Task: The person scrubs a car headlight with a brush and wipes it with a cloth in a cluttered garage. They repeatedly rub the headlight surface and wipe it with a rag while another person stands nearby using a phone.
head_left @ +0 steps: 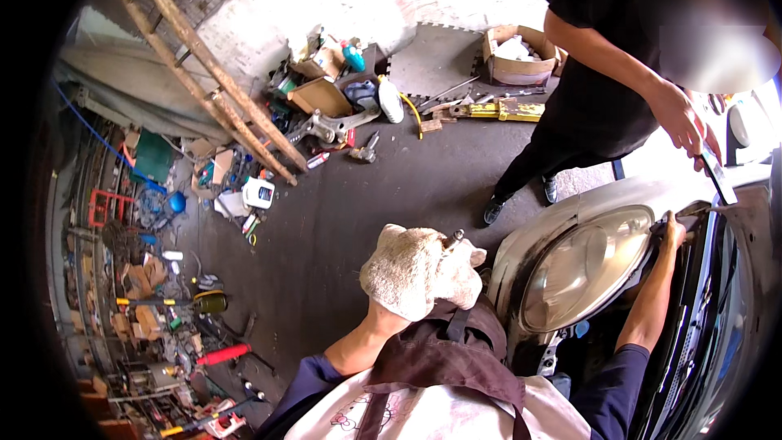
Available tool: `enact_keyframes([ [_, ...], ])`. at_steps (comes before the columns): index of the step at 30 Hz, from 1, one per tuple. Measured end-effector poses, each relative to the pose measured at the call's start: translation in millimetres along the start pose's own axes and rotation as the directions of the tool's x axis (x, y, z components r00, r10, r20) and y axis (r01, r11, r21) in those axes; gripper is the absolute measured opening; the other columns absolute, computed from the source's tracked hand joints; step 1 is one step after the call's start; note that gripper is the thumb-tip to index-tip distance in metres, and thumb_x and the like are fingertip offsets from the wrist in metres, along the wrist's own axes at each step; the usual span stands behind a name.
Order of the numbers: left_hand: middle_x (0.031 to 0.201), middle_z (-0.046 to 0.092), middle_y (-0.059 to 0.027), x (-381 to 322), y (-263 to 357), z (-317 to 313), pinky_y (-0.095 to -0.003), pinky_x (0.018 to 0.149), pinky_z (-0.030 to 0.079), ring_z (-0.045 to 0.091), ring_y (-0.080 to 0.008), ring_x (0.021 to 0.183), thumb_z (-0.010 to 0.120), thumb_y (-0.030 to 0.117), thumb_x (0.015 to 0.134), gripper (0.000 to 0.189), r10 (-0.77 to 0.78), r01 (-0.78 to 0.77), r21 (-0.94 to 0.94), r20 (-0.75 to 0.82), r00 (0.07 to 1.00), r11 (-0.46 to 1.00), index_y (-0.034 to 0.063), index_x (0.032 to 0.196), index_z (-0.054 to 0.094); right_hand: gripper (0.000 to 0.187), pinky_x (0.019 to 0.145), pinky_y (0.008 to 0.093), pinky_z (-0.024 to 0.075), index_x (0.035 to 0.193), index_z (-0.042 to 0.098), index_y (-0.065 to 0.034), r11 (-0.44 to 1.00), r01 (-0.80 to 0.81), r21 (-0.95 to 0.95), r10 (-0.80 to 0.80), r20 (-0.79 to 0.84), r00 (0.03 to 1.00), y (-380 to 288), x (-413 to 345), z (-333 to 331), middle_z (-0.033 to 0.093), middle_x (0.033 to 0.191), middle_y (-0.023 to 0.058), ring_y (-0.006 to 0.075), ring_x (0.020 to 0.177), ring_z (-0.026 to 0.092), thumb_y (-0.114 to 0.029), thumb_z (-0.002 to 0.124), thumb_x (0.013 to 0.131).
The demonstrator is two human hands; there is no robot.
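Observation:
A dirty white terry rag [403, 275] is bunched over my left hand [388, 318], and my fingers are hidden under it. From the rag's folds sticks a small metal piece [453, 239], too small to identify. To the right is a car's front corner, with a yellowed headlight [589, 272] in a worn silver fender [568, 214]. My right hand [674, 231] reaches past the headlight to the inner fender edge at the engine bay. Its fingers are partly hidden, so their grip is unclear.
Across the fender stands a person in black [586, 85], holding a phone-like device [718, 178]. A wooden ladder [214, 85] leans at upper left. Car parts, bottles and boxes clutter the left floor; a cardboard box [519, 70] and yellow metal bar [507, 111] lie along the wall.

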State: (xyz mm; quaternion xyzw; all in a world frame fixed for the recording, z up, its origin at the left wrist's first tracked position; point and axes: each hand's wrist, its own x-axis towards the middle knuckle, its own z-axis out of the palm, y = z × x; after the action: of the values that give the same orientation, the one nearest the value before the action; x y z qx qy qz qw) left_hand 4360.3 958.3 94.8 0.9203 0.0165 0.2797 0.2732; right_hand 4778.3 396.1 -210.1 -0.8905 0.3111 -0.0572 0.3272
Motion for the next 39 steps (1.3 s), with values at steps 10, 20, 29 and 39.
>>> enact_keyframes([
  [10,0.074,0.058,-0.0109,-8,-1,-4,-0.0459,0.061,0.045,0.058,-0.0342,0.068,0.075,0.031,0.077,0.027,-0.199,0.199,-0.161,0.017,0.980,0.967,0.0088,0.083,0.062,0.044,0.060,0.0362,0.0468,0.092,0.066,0.0134,0.731,0.195,0.655,-0.102,-0.177,0.979,-5,-98,-18,0.064,0.080,0.0085,0.0167,0.064,0.053,-0.031,0.068,0.091],
  [20,0.073,0.061,-0.0102,-8,-17,-25,-0.0388,0.063,0.048,0.062,-0.0303,0.068,0.080,0.023,0.075,0.028,-0.185,0.198,-0.100,0.126,0.975,0.975,0.0064,0.089,0.061,0.054,0.081,0.0307,0.0484,0.130,0.048,0.0036,0.611,0.396,0.686,-0.582,0.050,0.811,-34,-491,-23,0.056,0.108,0.0096,0.0180,0.092,0.055,-0.007,0.073,0.084],
  [29,0.074,0.062,-0.0116,-28,-24,-46,-0.0428,0.062,0.046,0.061,-0.0315,0.066,0.072,0.021,0.076,0.018,-0.111,0.161,-0.307,0.174,0.978,0.938,0.0083,0.084,0.063,0.037,0.080,0.0306,0.0488,0.110,0.062,0.0037,0.431,0.205,0.879,-0.861,0.333,0.385,-231,-595,-91,0.065,0.098,0.0070,0.0161,0.088,0.060,-0.017,0.080,0.085],
  [39,0.075,0.063,-0.0114,-51,-61,-62,-0.0439,0.064,0.047,0.062,-0.0340,0.071,0.070,0.018,0.076,0.015,0.066,-0.060,-0.064,0.097,0.993,0.996,0.0070,0.082,0.063,0.028,0.048,0.0228,0.0414,0.105,0.062,0.0050,0.385,-0.049,0.922,-0.872,0.380,0.308,-271,-633,-85,0.066,0.093,0.0128,0.0113,0.058,0.054,-0.011,0.076,0.086],
])
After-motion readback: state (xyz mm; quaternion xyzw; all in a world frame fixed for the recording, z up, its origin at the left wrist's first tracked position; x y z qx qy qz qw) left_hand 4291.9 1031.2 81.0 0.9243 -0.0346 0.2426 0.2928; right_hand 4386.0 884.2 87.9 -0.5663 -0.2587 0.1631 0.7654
